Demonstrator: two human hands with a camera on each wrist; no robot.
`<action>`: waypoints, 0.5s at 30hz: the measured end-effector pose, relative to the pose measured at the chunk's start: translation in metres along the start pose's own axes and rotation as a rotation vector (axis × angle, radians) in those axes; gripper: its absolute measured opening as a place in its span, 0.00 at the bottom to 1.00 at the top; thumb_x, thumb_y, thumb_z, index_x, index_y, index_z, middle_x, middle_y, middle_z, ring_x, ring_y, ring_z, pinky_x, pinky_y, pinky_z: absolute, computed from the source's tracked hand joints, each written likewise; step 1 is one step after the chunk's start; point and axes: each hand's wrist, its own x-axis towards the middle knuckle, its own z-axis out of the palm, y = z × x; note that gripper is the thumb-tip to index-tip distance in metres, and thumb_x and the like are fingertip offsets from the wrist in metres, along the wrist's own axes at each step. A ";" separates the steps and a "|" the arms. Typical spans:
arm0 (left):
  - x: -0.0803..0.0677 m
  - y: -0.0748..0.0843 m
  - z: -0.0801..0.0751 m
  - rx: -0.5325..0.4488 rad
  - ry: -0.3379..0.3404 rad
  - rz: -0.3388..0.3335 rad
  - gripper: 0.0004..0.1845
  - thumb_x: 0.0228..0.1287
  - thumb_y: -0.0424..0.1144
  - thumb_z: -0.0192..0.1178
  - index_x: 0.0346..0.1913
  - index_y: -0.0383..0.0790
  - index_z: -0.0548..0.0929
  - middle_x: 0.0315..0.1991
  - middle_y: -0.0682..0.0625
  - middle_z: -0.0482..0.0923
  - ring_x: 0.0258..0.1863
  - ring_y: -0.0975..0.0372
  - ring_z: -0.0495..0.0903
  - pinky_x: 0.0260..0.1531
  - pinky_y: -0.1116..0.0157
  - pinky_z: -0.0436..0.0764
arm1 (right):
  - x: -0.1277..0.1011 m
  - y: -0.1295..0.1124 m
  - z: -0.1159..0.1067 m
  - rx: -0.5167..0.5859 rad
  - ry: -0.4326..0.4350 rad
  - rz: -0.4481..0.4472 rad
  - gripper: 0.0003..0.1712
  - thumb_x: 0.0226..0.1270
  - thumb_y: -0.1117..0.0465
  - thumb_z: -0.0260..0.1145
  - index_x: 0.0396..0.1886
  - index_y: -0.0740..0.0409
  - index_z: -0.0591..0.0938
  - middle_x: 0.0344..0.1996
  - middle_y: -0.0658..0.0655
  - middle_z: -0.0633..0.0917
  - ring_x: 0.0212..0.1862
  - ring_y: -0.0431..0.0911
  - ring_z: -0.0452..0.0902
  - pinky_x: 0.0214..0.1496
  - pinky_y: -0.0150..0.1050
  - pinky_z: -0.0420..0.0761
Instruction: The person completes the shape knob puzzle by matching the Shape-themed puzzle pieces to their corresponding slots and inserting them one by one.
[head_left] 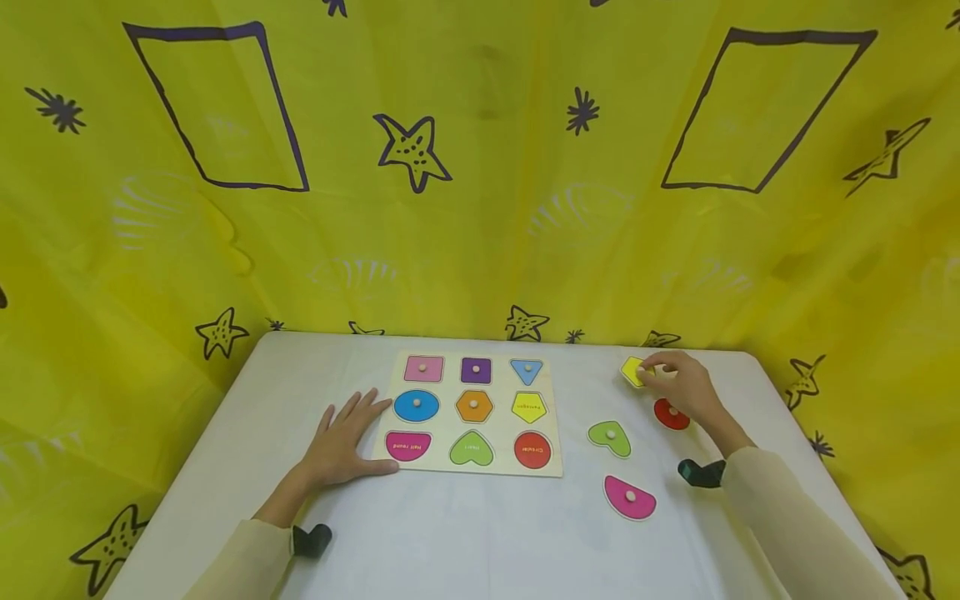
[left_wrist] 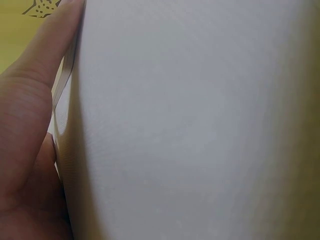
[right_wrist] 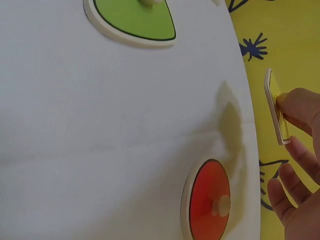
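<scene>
My right hand (head_left: 684, 387) pinches the knob of a yellow pentagon puzzle piece (head_left: 632, 372); in the right wrist view the piece (right_wrist: 276, 107) is raised off the table. My left hand (head_left: 347, 446) lies with spread fingers at the left edge of the wooden puzzle board (head_left: 442, 425), thumb and fingertips touching it. The board's pentagon (head_left: 528, 407), half round (head_left: 408, 446), heart (head_left: 472, 448) and circle (head_left: 532, 450) spots show printed words and no knobs. The other spots hold knobbed pieces, such as the orange hexagon (head_left: 475, 407).
Loose on the white table (head_left: 480, 533), right of the board, lie a green heart piece (head_left: 609, 439), a magenta half-round piece (head_left: 628, 498) and a red circle piece (head_left: 670, 415), the last just below the right hand. A yellow patterned curtain (head_left: 480, 208) hangs behind the table.
</scene>
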 end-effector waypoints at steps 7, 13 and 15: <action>0.000 -0.002 0.002 0.000 0.001 0.007 0.57 0.47 0.69 0.73 0.79 0.48 0.65 0.81 0.40 0.54 0.80 0.41 0.45 0.74 0.32 0.36 | 0.000 -0.019 0.005 0.025 0.019 -0.100 0.16 0.71 0.54 0.71 0.49 0.62 0.86 0.60 0.70 0.79 0.59 0.68 0.72 0.49 0.58 0.85; 0.000 -0.002 0.003 0.001 -0.003 0.004 0.58 0.46 0.70 0.73 0.79 0.49 0.65 0.81 0.40 0.54 0.80 0.40 0.45 0.73 0.32 0.36 | 0.001 -0.032 0.016 0.052 0.030 -0.181 0.09 0.69 0.60 0.73 0.44 0.61 0.88 0.54 0.67 0.83 0.58 0.62 0.75 0.58 0.61 0.77; 0.000 -0.003 0.003 0.005 -0.003 0.006 0.58 0.47 0.70 0.73 0.79 0.49 0.65 0.81 0.40 0.54 0.80 0.40 0.45 0.73 0.31 0.37 | 0.001 -0.036 0.019 0.057 0.038 -0.208 0.08 0.68 0.61 0.73 0.42 0.60 0.88 0.53 0.66 0.85 0.57 0.61 0.76 0.56 0.59 0.79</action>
